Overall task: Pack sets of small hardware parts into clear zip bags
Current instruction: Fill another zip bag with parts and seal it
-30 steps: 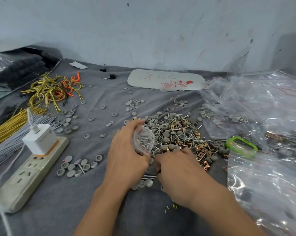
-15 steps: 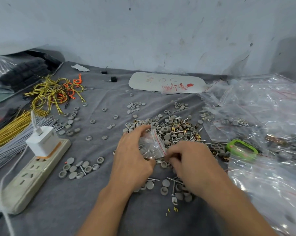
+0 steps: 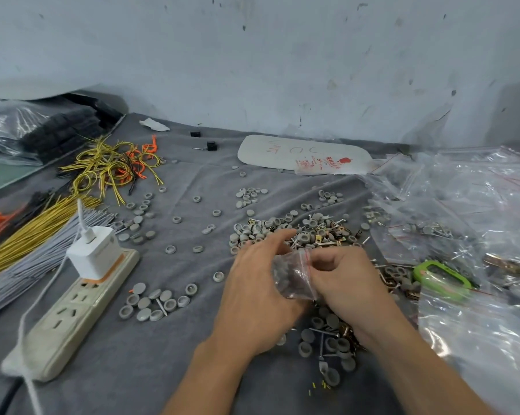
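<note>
A small clear zip bag [image 3: 294, 274] with a red strip at its mouth sits between my hands, with small parts inside it. My left hand [image 3: 258, 283] grips the bag's closed end from the left. My right hand [image 3: 345, 280] pinches the bag at the red strip. Behind them lies the pile of hardware [image 3: 306, 232]: grey round caps, screws and brass pieces. More caps and screws [image 3: 327, 339] lie under my right wrist.
A power strip [image 3: 70, 313] with a white charger [image 3: 92, 254] lies at left, beside bundles of yellow and grey wires [image 3: 34, 235]. Clear bags [image 3: 468, 223] heap up at right around a green tool [image 3: 441, 277]. Caps in small groups [image 3: 154, 302] dot the grey cloth.
My right hand came up from the parts on the cloth to the bag's mouth. The bag turned, its red strip now toward my right hand.
</note>
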